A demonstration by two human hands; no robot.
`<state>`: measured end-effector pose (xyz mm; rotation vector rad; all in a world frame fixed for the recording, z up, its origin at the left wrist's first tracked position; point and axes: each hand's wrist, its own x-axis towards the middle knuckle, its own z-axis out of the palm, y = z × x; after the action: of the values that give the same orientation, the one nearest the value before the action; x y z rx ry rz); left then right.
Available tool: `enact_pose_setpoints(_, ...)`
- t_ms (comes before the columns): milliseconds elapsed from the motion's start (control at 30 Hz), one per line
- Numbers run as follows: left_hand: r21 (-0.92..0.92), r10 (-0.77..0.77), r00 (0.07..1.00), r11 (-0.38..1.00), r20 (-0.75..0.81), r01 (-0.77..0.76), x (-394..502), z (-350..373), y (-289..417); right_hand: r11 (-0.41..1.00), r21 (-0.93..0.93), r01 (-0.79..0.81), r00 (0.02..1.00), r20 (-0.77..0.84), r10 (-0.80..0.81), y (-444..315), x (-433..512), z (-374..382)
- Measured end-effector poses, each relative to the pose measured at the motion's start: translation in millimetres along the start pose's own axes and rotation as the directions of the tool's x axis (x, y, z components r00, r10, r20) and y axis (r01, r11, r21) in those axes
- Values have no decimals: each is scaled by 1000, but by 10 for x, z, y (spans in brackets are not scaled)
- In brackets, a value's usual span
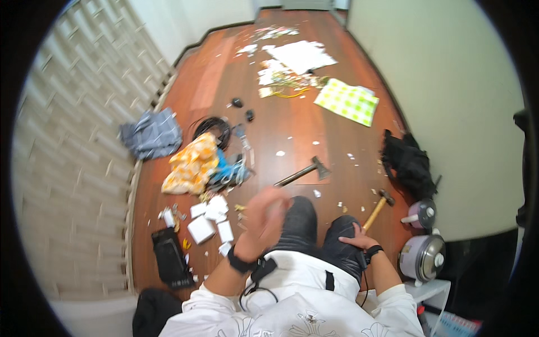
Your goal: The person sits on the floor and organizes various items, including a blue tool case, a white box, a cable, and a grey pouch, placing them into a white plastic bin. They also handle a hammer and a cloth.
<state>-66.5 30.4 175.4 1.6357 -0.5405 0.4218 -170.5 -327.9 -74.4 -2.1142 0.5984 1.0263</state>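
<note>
My left hand (263, 219) is raised in front of my left leg, blurred, with its fingers curled; whether it holds anything cannot be made out. A hatchet (303, 172) lies on the wooden floor just beyond it. My right hand (358, 238) rests on my right knee with its fingers spread and nothing in it. Close beyond that hand, a hammer with a wooden handle (374, 212) lies on the floor. Several white boxes (201, 229) lie to the left of my left hand, beside a black case (172, 258).
Orange-patterned cloth (193, 164), a black cable coil (212, 128) and grey cloth (153, 134) lie at the left. Ahead are scattered scraps, white sheeting (301, 57) and a green-dotted sheet (347, 102). At the right are a black bag (406, 164) and a rice cooker (421, 258).
</note>
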Motion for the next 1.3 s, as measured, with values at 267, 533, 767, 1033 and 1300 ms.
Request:
enact_pose_setpoints(267, 109, -795, 423, 420, -435, 901, -2695, -1007, -2651, 991, 11, -135, 990, -25, 136, -187, 160, -49)
enact_pose_setpoints(533, -259, -886, -233, -134, -402, 956, -4374, -1499, -3116, 972, 94, -216, 972, -70, 223, -241, 495, 18)
enact_pose_setpoints(767, 168, -422, 181, 67, -888, 983, -3512, -1722, -3322, 962, 19, -272, 954, -125, 273, -315, 638, 51)
enact_pose_setpoints(1033, 148, -584, 19, -174, -811, 974, -2659, -2395, -3542, 954, 20, -300, 945, -129, 300, -434, 663, 53)
enact_pose_setpoints(1300, 172, -685, -166, -397, -709, 902, -2606, -2683, -3728, 963, -8, -270, 948, -176, 265, -445, 691, 83)
